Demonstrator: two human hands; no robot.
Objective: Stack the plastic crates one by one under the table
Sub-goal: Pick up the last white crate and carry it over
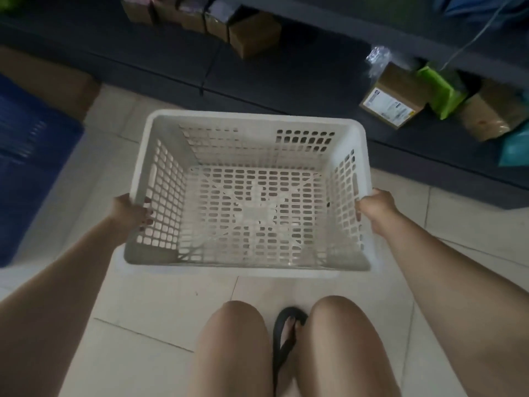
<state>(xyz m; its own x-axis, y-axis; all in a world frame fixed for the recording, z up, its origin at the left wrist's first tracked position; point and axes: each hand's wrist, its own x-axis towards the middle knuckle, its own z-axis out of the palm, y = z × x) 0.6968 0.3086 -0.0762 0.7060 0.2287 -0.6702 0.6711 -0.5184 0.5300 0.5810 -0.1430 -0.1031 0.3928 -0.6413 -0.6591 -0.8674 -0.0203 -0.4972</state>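
Observation:
A white perforated plastic crate (pixel 361 167) fills the middle of the head view, empty and level, above a pale tiled floor. My left hand (pixel 130 211) grips its left rim, fingers curled inside through the wall. My right hand (pixel 375 205) holds the right rim the same way. A blue crate (pixel 31 170) sits on the floor at the far left. My knees show at the bottom, just behind the white crate.
A dark low shelf (pixel 286 73) runs across the back, carrying several cardboard boxes (pixel 253 35) and a labelled box (pixel 392 103) with green packets (pixel 442 94) at the right. A brown carton (pixel 57 81) stands behind the blue crate. My sandalled foot (pixel 286 333) rests between my knees.

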